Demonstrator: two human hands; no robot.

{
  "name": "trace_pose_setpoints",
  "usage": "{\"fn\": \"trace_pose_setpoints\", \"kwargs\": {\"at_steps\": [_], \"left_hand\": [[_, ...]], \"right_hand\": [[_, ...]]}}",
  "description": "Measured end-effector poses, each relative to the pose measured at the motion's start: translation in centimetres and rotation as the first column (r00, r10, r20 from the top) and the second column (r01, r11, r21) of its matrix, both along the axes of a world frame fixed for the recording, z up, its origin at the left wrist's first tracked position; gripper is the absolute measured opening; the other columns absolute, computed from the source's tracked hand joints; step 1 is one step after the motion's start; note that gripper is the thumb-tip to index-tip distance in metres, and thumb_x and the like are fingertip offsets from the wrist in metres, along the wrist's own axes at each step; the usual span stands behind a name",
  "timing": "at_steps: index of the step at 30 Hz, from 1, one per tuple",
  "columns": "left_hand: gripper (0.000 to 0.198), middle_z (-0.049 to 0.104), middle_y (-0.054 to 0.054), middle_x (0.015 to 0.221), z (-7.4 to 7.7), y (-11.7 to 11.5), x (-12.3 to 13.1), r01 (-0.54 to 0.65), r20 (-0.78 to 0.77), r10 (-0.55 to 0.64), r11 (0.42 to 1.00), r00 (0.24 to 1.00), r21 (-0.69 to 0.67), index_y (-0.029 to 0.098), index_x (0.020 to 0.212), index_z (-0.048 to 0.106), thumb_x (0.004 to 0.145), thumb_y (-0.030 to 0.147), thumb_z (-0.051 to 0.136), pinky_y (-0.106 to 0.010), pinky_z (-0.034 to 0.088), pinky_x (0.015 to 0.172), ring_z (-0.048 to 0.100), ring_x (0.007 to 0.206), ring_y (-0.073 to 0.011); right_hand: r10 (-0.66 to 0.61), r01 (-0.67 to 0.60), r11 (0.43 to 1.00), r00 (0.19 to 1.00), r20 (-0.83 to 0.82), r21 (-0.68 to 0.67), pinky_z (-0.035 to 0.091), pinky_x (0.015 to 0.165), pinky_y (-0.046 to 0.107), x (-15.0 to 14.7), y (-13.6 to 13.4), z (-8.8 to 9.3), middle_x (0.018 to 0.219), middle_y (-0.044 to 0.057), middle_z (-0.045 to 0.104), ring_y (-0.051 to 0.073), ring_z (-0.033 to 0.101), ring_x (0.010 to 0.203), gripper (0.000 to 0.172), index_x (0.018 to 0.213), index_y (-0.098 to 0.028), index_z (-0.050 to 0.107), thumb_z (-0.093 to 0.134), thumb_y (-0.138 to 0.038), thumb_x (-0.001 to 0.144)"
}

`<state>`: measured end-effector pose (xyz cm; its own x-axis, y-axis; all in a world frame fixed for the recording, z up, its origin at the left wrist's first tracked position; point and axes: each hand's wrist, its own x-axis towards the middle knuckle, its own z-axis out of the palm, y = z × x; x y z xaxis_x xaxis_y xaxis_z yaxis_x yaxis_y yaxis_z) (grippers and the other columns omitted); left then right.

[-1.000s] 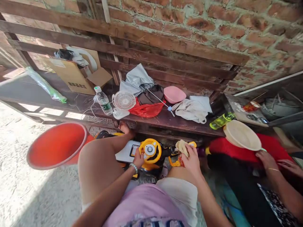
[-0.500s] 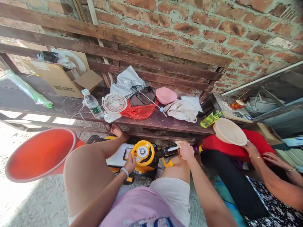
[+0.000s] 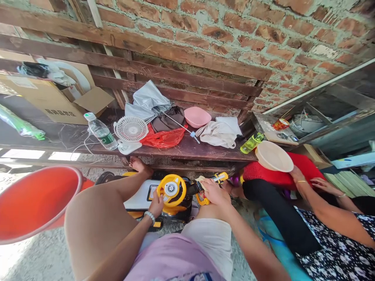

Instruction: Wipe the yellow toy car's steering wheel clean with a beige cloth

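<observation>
A ride-on toy (image 3: pixel 136 196) with a white and black body stands between my knees. My left hand (image 3: pixel 156 205) has its fingers closed round the left side of the yellow steering wheel (image 3: pixel 171 188). To the right of the wheel, a black and yellow toy arm (image 3: pixel 220 177) reaches out over my right knee. My right hand (image 3: pixel 216 192) presses a pale cloth (image 3: pixel 200 182) against this arm near the wheel, its fingers partly hidden. The arm's yellow tip shows beyond the hand.
A red bucket (image 3: pixel 38 203) stands at left. On the dark bench (image 3: pixel 172 153) lie a water bottle (image 3: pixel 102 132), a white fan (image 3: pixel 131 128), a silver umbrella (image 3: pixel 149 99) and a pink bowl (image 3: pixel 197 117). At right, another person's hand (image 3: pixel 298 175) touches a cream basin (image 3: pixel 274 157).
My right hand has slid with the cloth along the toy arm toward the steering wheel, uncovering the arm's far end. My left hand stays on the wheel. The view has shifted right.
</observation>
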<state>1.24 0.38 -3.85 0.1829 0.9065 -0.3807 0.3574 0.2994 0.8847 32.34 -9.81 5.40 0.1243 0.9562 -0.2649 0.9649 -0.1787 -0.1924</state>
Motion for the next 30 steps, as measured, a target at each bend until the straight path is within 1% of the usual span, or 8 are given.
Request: {"fn": "trace_pose_setpoints", "kwargs": {"at_steps": [4,9,15,19,22,24,28,30], "left_hand": [[0.036,0.068,-0.016,0.120,-0.2,0.1,-0.1,0.013,-0.002,-0.013,0.999,1.000,0.030,0.018,0.122,0.049,0.091,0.036,0.053,-0.047,0.048,0.109,0.064,0.122,-0.0290],[0.035,0.068,-0.015,0.117,-0.3,0.1,-0.2,0.020,-0.012,-0.019,0.998,1.000,0.062,0.020,0.118,0.052,0.090,0.040,0.055,-0.049,0.049,0.107,0.065,0.118,-0.0295],[0.039,0.064,-0.019,0.128,0.0,0.1,-0.1,0.016,-0.007,-0.016,0.999,1.000,0.038,0.016,0.126,0.047,0.090,0.030,0.052,-0.046,0.044,0.114,0.062,0.124,-0.0281],[0.042,0.066,-0.017,0.125,-0.2,0.2,0.0,0.022,0.031,-0.023,0.999,0.999,0.039,0.017,0.130,0.046,0.091,0.032,0.054,-0.048,0.045,0.113,0.062,0.124,-0.0279],[0.044,0.066,-0.016,0.125,-0.5,0.3,0.0,0.023,0.037,-0.025,0.998,0.999,0.053,0.017,0.129,0.047,0.090,0.035,0.056,-0.047,0.045,0.113,0.061,0.126,-0.0283],[0.043,0.064,-0.017,0.127,-0.5,0.3,0.1,0.015,0.018,-0.016,0.998,1.000,0.058,0.017,0.128,0.048,0.090,0.035,0.057,-0.046,0.044,0.114,0.060,0.128,-0.0287],[0.038,0.063,-0.019,0.128,-0.3,0.2,0.2,0.003,-0.008,-0.003,0.999,1.000,0.038,0.016,0.124,0.049,0.089,0.030,0.054,-0.046,0.043,0.115,0.060,0.127,-0.0293],[0.035,0.064,-0.019,0.125,-0.1,0.2,0.2,0.004,-0.012,-0.003,1.000,1.000,0.028,0.016,0.122,0.048,0.089,0.029,0.053,-0.048,0.044,0.113,0.061,0.126,-0.0300]], "right_hand": [[-0.104,0.108,0.994,0.989,0.108,-0.034,0.038,0.102,0.037,3.6,0.0,-0.2,0.145,0.007,0.057,0.026,0.046,0.129,0.052,0.141,-0.028,0.062,0.049,-0.016,0.092],[-0.338,0.357,0.934,0.885,0.321,-0.001,0.036,0.103,0.045,7.6,-0.2,-1.3,0.150,0.012,0.052,0.030,0.044,0.128,0.056,0.149,-0.027,0.054,0.048,-0.019,0.095],[-0.482,0.507,0.862,0.812,0.328,0.011,0.037,0.102,0.045,4.7,0.6,-1.5,0.160,0.012,0.041,0.031,0.043,0.133,0.054,0.153,-0.031,0.050,0.038,-0.020,0.101],[-0.399,0.424,0.905,0.874,0.278,-0.030,0.040,0.103,0.047,2.1,0.6,-1.3,0.154,0.016,0.047,0.033,0.047,0.132,0.056,0.152,-0.026,0.050,0.042,-0.019,0.097],[-0.408,0.405,0.913,0.902,0.142,0.050,0.042,0.106,0.040,1.5,-0.3,-2.0,0.154,0.012,0.049,0.029,0.050,0.131,0.055,0.148,-0.026,0.054,0.048,-0.020,0.094],[-0.512,0.502,0.847,0.859,0.012,0.177,0.042,0.109,0.036,2.0,-1.1,-2.9,0.153,0.011,0.049,0.027,0.050,0.133,0.054,0.149,-0.023,0.051,0.044,-0.023,0.095],[-0.754,0.756,0.586,0.641,-0.145,0.293,0.044,0.109,0.046,4.2,-1.7,-4.4,0.142,0.020,0.054,0.033,0.053,0.131,0.059,0.153,-0.012,0.044,0.027,-0.026,0.098],[-0.780,0.781,0.590,0.616,-0.105,0.204,0.046,0.107,0.044,4.6,-1.4,-4.6,0.145,0.022,0.052,0.033,0.055,0.128,0.059,0.150,-0.008,0.047,0.027,-0.025,0.098]]}}
